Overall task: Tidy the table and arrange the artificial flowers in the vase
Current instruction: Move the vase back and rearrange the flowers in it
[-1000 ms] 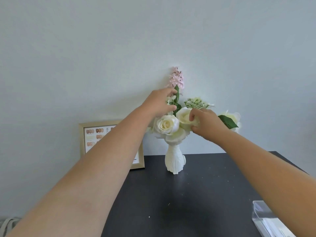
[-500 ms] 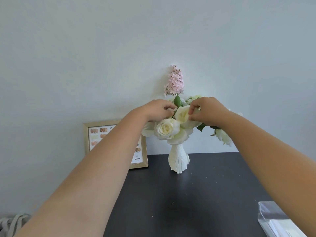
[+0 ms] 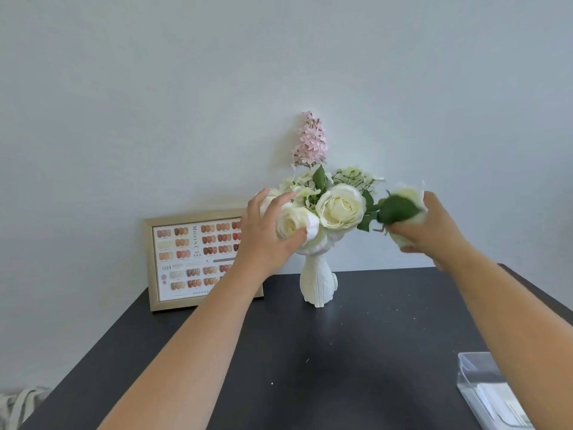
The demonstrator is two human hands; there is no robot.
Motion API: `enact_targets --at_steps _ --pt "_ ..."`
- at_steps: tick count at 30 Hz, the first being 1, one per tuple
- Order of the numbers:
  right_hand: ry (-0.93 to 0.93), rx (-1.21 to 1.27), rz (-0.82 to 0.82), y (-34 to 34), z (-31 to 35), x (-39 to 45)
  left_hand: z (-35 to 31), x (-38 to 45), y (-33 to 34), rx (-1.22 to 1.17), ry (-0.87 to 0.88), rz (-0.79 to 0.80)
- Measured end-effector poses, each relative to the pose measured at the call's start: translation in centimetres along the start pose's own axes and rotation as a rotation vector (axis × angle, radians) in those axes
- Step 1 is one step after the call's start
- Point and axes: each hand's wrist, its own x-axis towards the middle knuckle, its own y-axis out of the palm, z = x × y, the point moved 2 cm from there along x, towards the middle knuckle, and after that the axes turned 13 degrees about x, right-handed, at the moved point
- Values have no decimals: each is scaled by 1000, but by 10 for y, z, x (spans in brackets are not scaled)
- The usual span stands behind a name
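A white ribbed vase [image 3: 317, 282] stands at the back of the black table [image 3: 310, 367]. It holds cream roses, pale green sprigs and a tall pink flower spike [image 3: 310, 142]. My left hand [image 3: 268, 235] cups the left cream rose [image 3: 294, 225] from its left side, thumb and fingers around the bloom. The middle rose [image 3: 341, 209] stands free. My right hand [image 3: 434, 231] grips the right cream rose [image 3: 406, 197] and its green leaf [image 3: 398, 209], held out to the right of the bunch.
A gold-framed nail colour chart [image 3: 189, 259] leans on the wall left of the vase. A clear plastic box [image 3: 496, 395] lies at the table's front right edge. A cloth strap [image 3: 18, 405] shows at the lower left, off the table.
Both hands have moved apart from the centre of the bunch. The left one dropped onto the left rose; the right one pulled the right rose outward.
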Motion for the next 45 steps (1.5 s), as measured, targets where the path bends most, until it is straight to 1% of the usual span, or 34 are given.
enact_targets --at_steps 2,4,9,11,14,18,20,23,26,29,34,37,40,42,43,45 --pt "3 113 -49 -3 5 14 3 8 -2 -10 -7 -20" --pt "7 177 -40 -5 12 32 9 16 -5 -8 -25 -27" --pt "72 264 -108 5 33 68 21 28 -9 -9 11 43" --pt "64 236 -106 15 43 77 24 29 -10 -35 31 53" --pt "1 154 -84 33 63 86 25 30 -11 -44 62 67" --pt "-97 -19 23 60 88 89 24 33 -11 -73 70 47" --pt "-151 -129 67 72 94 85 23 33 -10 -111 39 5" --pt "-234 -298 78 84 94 78 23 34 -8 -146 -72 -35" --pt "-281 -427 92 92 86 73 21 36 -5 -228 -150 -15" --pt "-284 -565 110 98 74 69 18 37 -3 -262 -169 18" --pt "-216 -609 167 102 59 63 12 38 -1 -204 -123 69" --pt "-139 -541 190 96 55 64 13 38 -4 -192 -96 93" --pt "-104 -406 151 87 58 66 18 37 -10 -161 -71 101" --pt "-121 -379 123 85 56 65 23 38 -14 -36 -39 59" --pt "-133 -383 108 85 55 63 26 39 -15 1 -37 62" --pt "-146 -385 81 87 53 62 30 40 -14 -33 -77 149"
